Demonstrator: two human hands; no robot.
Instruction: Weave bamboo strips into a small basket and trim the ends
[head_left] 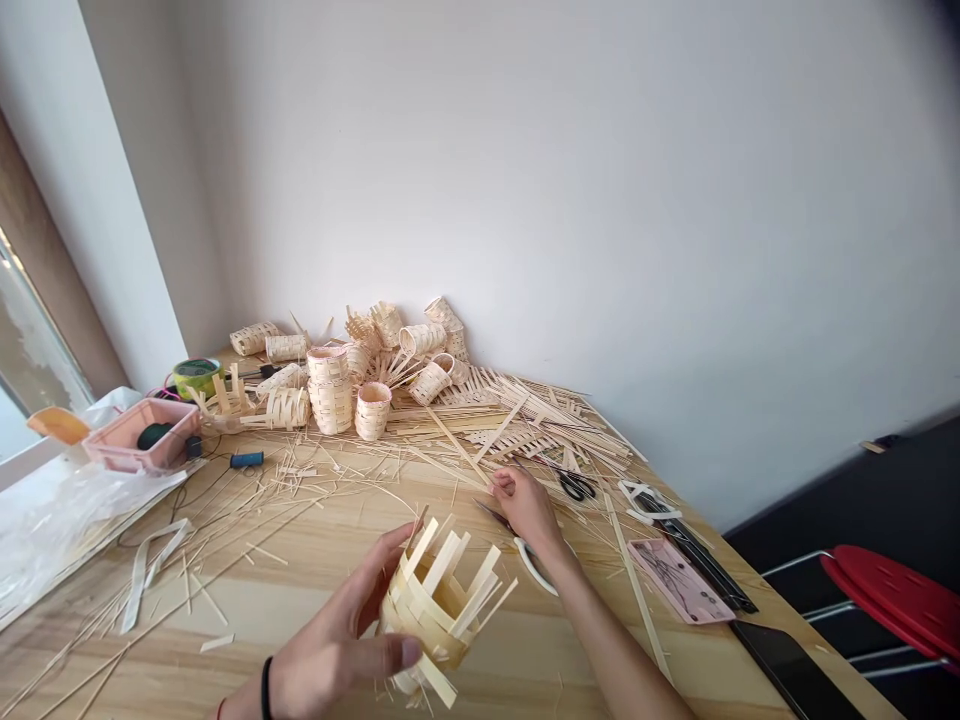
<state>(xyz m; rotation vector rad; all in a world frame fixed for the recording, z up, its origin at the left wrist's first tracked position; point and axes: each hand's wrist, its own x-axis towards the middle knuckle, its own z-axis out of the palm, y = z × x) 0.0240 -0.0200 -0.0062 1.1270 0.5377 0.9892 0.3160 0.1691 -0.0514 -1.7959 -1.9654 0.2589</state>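
Observation:
My left hand [337, 630] is wrapped around a small woven basket [427, 620] of pale wood strips, tilted, with loose strip ends standing up from its rim. Further out, my right hand [525, 505] pinches the near end of a thin wood strip [463, 450], which runs away toward the pile of strips [540, 410]. White-handled scissors [534, 572] lie partly hidden under my right wrist. Black-handled scissors [576, 485] rest just right of that hand.
Several woven baskets [330, 395] are heaped at the back near the wall. A pink tray [142, 440] with dark thread and a blue spool [247, 460] are at left. At right lie a pink case [679, 580], a black phone [802, 670] and a red stool [892, 600].

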